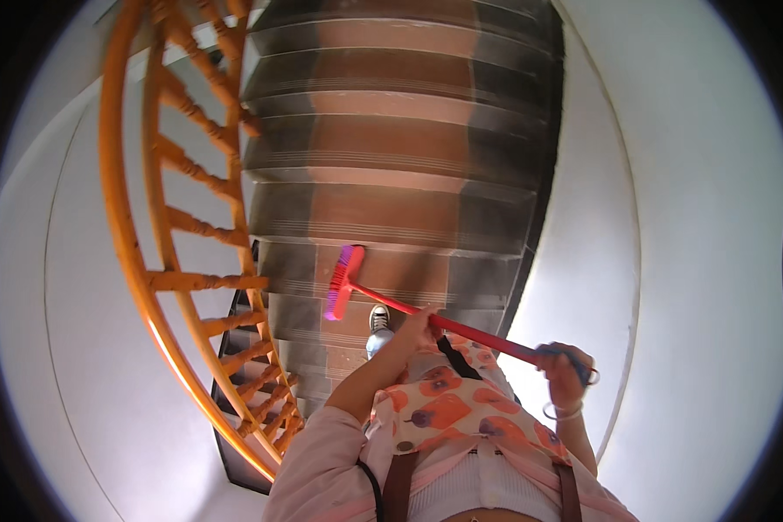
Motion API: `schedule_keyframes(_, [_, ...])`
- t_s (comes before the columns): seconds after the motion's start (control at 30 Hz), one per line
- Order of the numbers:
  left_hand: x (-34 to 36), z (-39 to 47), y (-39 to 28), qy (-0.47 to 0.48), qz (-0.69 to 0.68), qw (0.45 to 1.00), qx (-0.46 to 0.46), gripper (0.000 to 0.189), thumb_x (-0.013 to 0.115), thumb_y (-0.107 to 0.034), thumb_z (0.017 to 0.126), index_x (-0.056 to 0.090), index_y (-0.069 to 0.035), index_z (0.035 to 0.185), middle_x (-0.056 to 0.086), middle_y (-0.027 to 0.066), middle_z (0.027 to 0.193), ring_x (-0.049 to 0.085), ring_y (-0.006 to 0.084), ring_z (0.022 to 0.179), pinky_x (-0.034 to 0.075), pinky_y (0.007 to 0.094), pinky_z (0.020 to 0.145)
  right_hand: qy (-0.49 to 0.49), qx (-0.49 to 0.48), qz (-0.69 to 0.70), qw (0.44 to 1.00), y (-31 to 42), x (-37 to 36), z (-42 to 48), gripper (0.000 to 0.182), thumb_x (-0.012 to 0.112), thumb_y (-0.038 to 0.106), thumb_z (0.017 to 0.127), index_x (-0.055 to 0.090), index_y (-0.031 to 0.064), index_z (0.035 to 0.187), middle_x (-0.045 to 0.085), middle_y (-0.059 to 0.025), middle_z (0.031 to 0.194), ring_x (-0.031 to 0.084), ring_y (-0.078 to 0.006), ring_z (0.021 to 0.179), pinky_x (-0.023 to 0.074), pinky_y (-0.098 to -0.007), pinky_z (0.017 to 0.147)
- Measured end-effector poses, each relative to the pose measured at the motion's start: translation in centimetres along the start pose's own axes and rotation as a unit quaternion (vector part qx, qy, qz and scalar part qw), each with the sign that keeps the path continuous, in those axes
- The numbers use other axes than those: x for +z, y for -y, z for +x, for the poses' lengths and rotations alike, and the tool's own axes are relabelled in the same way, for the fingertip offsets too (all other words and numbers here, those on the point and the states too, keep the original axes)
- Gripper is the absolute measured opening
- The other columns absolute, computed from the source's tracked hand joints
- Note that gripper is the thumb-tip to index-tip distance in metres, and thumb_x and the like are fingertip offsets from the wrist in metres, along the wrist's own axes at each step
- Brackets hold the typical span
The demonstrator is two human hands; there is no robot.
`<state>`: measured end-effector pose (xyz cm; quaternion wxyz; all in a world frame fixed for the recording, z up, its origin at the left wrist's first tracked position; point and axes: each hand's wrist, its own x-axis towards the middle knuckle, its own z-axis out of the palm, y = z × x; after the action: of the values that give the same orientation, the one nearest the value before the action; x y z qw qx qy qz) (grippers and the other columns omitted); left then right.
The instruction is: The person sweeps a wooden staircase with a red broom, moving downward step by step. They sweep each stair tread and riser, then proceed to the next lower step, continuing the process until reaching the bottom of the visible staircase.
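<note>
A broom (347,280) with a red head, purple and red bristles and a red handle slants across the view, its head over a stair tread at centre left. My left hand (421,328) is closed around the middle of the handle. Near the handle's blue end, at the right, my right hand (566,372) grips it, with a pale bracelet at the wrist. The bristles face left; whether they touch the tread cannot be told. An apron (445,401) with an orange fruit print covers my front.
Tiled stairs (391,143), brown in the middle and dark at the sides, rise ahead. An orange wooden railing (130,241) with turned balusters curves along the left. A white wall (685,215) stands at the right. My shoe (379,318) is on a step.
</note>
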<state>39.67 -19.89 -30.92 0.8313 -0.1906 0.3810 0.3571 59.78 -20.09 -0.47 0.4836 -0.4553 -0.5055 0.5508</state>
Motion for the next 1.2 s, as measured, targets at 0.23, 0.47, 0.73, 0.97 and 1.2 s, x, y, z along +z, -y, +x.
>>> schedule_keyframes(0.23, [8.7, 2.9, 11.1, 0.061, 0.176, 0.946, -0.264, 0.025, 0.047, -0.030, 0.080, 0.050, -0.006, 0.072, 0.054, 0.0079, 0.063, 0.053, 0.0173, 0.055, 0.042, 0.0289, 0.043, -0.238, -0.001, -0.030, 0.971, 5.2, -6.7, -8.5, 0.021, 0.036, 0.008, 0.078, 0.034, 0.0062, 0.057, 0.034, -0.0041, 0.051, 0.035, -0.0157, 0.049, 0.0323, -0.0299, 0.055])
schedule_keyframes(0.47, [16.7, 1.0, 17.9, 0.044, 0.273, 0.896, -0.348, 0.023, 0.048, -0.027, 0.081, 0.051, -0.005, 0.074, 0.056, 0.0067, 0.066, 0.054, 0.0148, 0.055, 0.041, 0.0246, 0.044, -0.412, -0.081, -0.051, 0.906, 8.5, -11.0, -16.6, 0.018, 0.040, 0.015, 0.078, 0.042, 0.0027, 0.065, 0.053, -0.0135, 0.063, 0.044, -0.0149, 0.049, 0.0339, -0.0248, 0.043])
schedule_keyframes(0.73, [17.0, 6.2, 18.5, 0.052, 0.458, 0.865, -0.197, 0.026, 0.048, -0.032, 0.080, 0.046, -0.008, 0.070, 0.051, 0.0039, 0.059, 0.048, 0.0114, 0.049, 0.037, 0.0230, 0.038, -0.504, -0.125, -0.006, 0.854, 2.4, -7.6, -18.3, 0.021, 0.038, 0.015, 0.079, 0.036, 0.0054, 0.061, 0.037, -0.0044, 0.057, 0.035, -0.0146, 0.052, 0.0313, -0.0286, 0.055])
schedule_keyframes(0.97, [13.3, 1.1, 18.5, 0.071, 0.457, 0.803, -0.375, 0.021, 0.049, -0.025, 0.080, 0.046, -0.010, 0.065, 0.047, 0.0009, 0.051, 0.044, 0.0102, 0.041, 0.032, 0.0229, 0.037, -0.653, -0.085, -0.040, 0.751, 5.7, 1.8, -19.2, 0.019, 0.035, 0.008, 0.078, 0.033, 0.0060, 0.060, 0.032, -0.0020, 0.055, 0.031, -0.0129, 0.052, 0.0302, -0.0276, 0.056])
schedule_keyframes(1.2, [9.9, 1.1, 13.2, 0.064, 0.509, 0.800, -0.310, 0.023, 0.050, -0.026, 0.076, 0.044, -0.014, 0.057, 0.045, -0.0007, 0.049, 0.042, 0.0086, 0.041, 0.032, 0.0229, 0.039, -0.647, -0.139, -0.005, 0.750, 2.2, 7.8, -18.4, 0.018, 0.037, 0.007, 0.074, 0.031, 0.0089, 0.056, 0.030, -0.0009, 0.050, 0.028, -0.0130, 0.049, 0.0284, -0.0289, 0.053])
